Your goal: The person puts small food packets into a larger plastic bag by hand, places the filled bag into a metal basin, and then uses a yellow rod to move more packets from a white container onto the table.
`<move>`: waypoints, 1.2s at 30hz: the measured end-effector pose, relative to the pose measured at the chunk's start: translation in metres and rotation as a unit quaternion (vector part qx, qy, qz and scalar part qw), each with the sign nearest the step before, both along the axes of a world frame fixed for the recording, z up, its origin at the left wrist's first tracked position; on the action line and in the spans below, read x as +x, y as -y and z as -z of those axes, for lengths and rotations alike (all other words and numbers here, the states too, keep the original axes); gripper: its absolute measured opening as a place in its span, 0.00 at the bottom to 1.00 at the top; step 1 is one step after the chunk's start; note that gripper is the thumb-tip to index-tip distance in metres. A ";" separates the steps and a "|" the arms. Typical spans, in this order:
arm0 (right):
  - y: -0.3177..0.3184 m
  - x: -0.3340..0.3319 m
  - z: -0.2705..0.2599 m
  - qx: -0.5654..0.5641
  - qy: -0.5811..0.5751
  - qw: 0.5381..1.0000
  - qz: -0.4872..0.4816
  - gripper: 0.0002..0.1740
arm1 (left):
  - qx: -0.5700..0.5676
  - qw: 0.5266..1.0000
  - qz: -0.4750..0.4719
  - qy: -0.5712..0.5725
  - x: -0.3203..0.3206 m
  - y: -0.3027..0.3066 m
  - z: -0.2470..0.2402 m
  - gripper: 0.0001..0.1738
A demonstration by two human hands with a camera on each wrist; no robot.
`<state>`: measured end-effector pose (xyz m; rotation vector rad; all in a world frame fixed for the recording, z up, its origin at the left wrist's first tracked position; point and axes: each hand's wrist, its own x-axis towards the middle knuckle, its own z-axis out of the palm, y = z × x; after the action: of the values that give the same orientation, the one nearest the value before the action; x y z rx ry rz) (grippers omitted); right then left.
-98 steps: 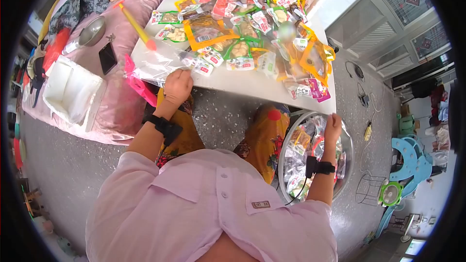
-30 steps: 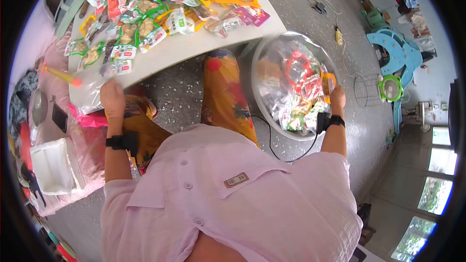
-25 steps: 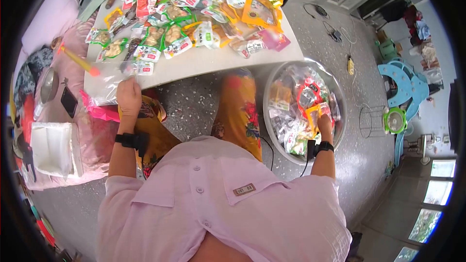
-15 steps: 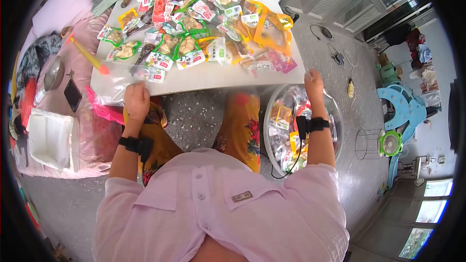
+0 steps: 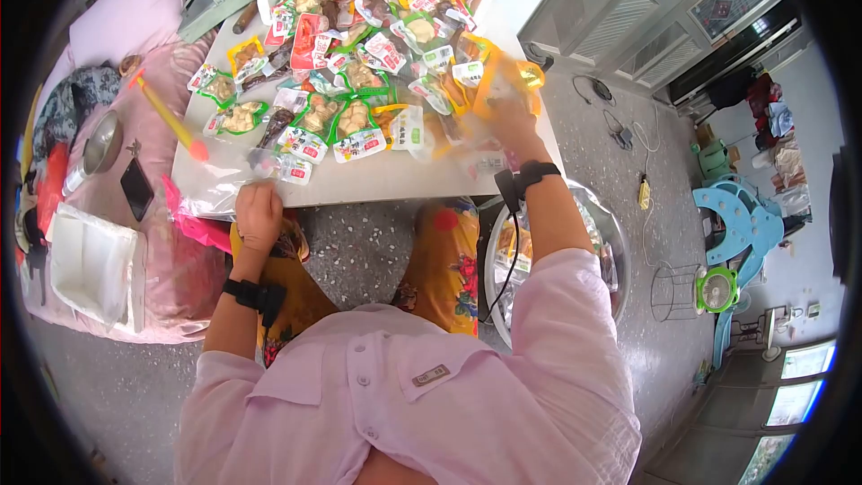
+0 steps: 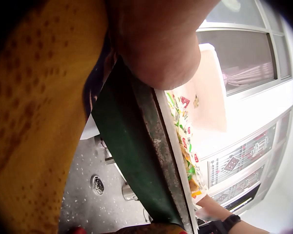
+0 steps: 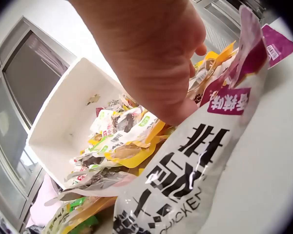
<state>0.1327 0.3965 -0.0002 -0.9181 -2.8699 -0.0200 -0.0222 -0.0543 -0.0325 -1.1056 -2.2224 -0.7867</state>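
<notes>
My left hand (image 5: 259, 216) is at the table's front-left edge, its curled fingers gripping the edge of a clear plastic bag (image 5: 214, 181). In the left wrist view, part of that hand (image 6: 158, 48) is beside the tabletop edge, the bag out of sight. My right hand (image 5: 516, 130) reaches over the table's right side, at a yellow-edged food packet (image 5: 492, 81); its fingertips are hidden and blurred, so I cannot tell whether it grips it. In the right wrist view, a white-and-purple packet marked CHICKEN (image 7: 185, 161) lies just below the hand (image 7: 156, 68).
Several vacuum-packed food packets (image 5: 359, 117) cover the table (image 5: 404, 181). A metal basin (image 5: 627, 278) of packets stands on the floor, lower right. Left of the table are a yellow stick (image 5: 169, 117), pink plastic (image 5: 202, 229) and, on the bed, a white foam box (image 5: 97, 260).
My right hand dipped into the basin with a yellow-edged packet, rose without it, and has swung up to the packets on the table. My left hand stays at the clear bag.
</notes>
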 end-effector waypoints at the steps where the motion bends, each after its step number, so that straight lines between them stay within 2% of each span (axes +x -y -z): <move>1: 0.000 -0.001 0.001 0.006 0.000 1.000 0.002 0.19 | -0.002 1.000 -0.001 0.001 0.000 0.000 0.000 0.07; 8: 0.009 -0.008 -0.023 0.123 0.002 0.992 0.007 0.11 | -0.001 1.000 -0.005 0.000 0.000 -0.001 0.000 0.07; 12: -0.025 -0.006 -0.044 0.103 -0.163 0.979 0.066 0.09 | 0.001 1.000 -0.009 -0.005 0.000 -0.001 0.000 0.08; 16: -0.064 0.020 -0.096 0.084 -0.269 0.946 0.159 0.10 | -0.007 1.000 -0.002 -0.004 0.001 -0.001 -0.002 0.09; 20: -0.114 0.074 -0.121 0.124 -0.373 0.906 0.154 0.11 | -0.011 1.000 0.005 0.008 -0.002 0.001 0.003 0.09; 23: -0.107 0.123 -0.140 -0.103 -0.480 0.849 0.195 0.11 | -0.014 1.000 0.000 0.006 0.001 0.000 -0.002 0.09; 26: -0.110 0.178 -0.142 -0.188 -0.539 0.794 0.210 0.10 | -0.018 1.000 -0.002 0.003 -0.002 0.001 0.003 0.08; 29: -0.110 0.237 -0.129 -0.201 -0.595 0.751 0.206 0.10 | -0.030 1.000 -0.001 0.006 -0.001 0.000 0.004 0.07; 36: -0.051 0.360 -0.078 -0.189 -0.640 0.684 0.296 0.10 | -0.030 0.999 0.005 -0.015 -0.004 -0.002 0.009 0.07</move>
<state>0.4928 0.4475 0.0777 -1.1761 -1.2094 0.8159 -0.0267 -0.0528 -0.0415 -1.1496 -2.2303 -0.7055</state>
